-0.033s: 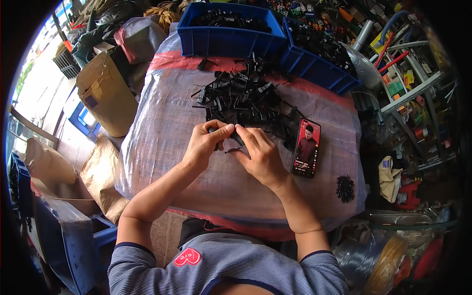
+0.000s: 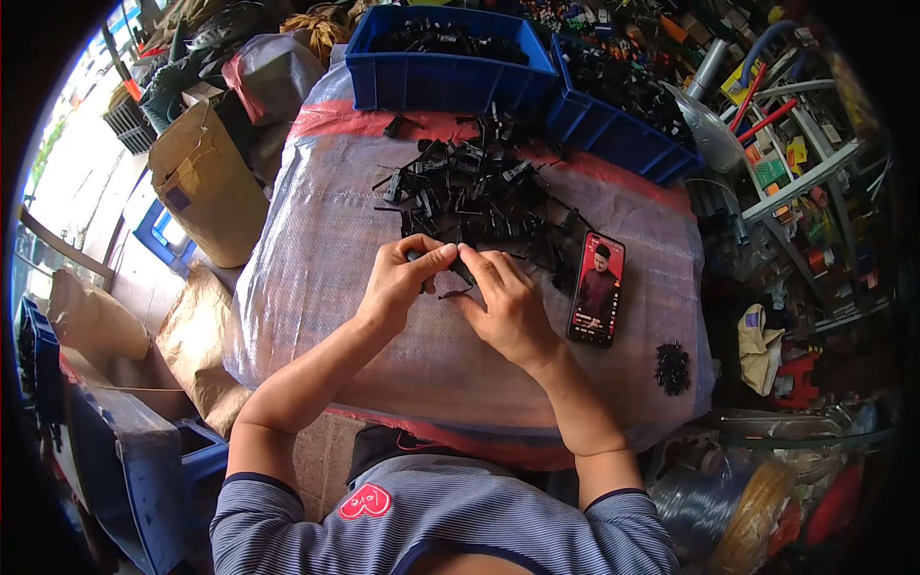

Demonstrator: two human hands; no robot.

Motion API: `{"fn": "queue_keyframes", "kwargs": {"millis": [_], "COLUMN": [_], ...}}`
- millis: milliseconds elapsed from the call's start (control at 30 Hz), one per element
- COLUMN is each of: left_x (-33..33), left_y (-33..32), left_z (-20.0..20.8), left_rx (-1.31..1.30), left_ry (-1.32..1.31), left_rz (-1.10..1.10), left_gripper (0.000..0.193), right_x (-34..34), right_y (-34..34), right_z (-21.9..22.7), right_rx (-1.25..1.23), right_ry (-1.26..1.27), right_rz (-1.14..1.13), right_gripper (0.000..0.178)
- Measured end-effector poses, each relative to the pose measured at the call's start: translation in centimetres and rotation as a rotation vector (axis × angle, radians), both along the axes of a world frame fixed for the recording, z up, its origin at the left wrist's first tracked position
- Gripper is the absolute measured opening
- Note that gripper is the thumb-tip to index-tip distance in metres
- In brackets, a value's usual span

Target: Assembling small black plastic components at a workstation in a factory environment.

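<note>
My left hand point(image 2: 399, 275) and my right hand point(image 2: 505, 305) meet thumb to thumb over the near edge of a heap of black plastic parts point(image 2: 479, 182). Between them is a small black plastic part point(image 2: 461, 271), with a thin piece sticking out below. The left fingers are curled round its body, mostly hiding it. My right thumb and fingers pinch its other side. Its exact kind is too small and too covered to make out.
Two blue bins point(image 2: 450, 81) of black parts stand at the table's far side. To the right lie a phone point(image 2: 595, 289) with a lit screen and a small pile of tiny black pieces point(image 2: 673, 368). Whitish woven sheeting point(image 2: 335, 230) covers the table. Brown paper sacks point(image 2: 213, 182) stand at the left.
</note>
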State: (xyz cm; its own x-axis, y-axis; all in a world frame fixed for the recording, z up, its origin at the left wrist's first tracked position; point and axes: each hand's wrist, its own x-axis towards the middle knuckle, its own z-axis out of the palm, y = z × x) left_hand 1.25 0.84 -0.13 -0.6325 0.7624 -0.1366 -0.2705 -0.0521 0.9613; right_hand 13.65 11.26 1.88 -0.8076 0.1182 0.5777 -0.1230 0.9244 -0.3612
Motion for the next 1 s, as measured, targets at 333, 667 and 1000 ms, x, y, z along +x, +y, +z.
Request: {"fn": "queue_keyframes", "kwargs": {"millis": [333,667,1000], "left_x": [1.7,2.4,-4.0], "left_y": [0.3,0.2,-0.3], "left_z": [-0.1,0.4,0.5], "left_rx": [0.02,0.095,0.404], "left_ry": [0.722,0.703,-0.347], "left_rz": [0.106,0.154,0.142], "left_gripper": [0.022,0.022,0.014], "right_x": [-0.8,-1.0,-0.3], "right_y": [0.3,-0.5,4.6], "right_z": [-1.8,-1.1,-0.7], "right_rx": [-0.187,-0.225,0.041], "right_ry": [0.068,0.054,0.042], "right_rz": [-0.113,-0.13,-0.211], "right_gripper": [0.028,0.02,0.031]}}
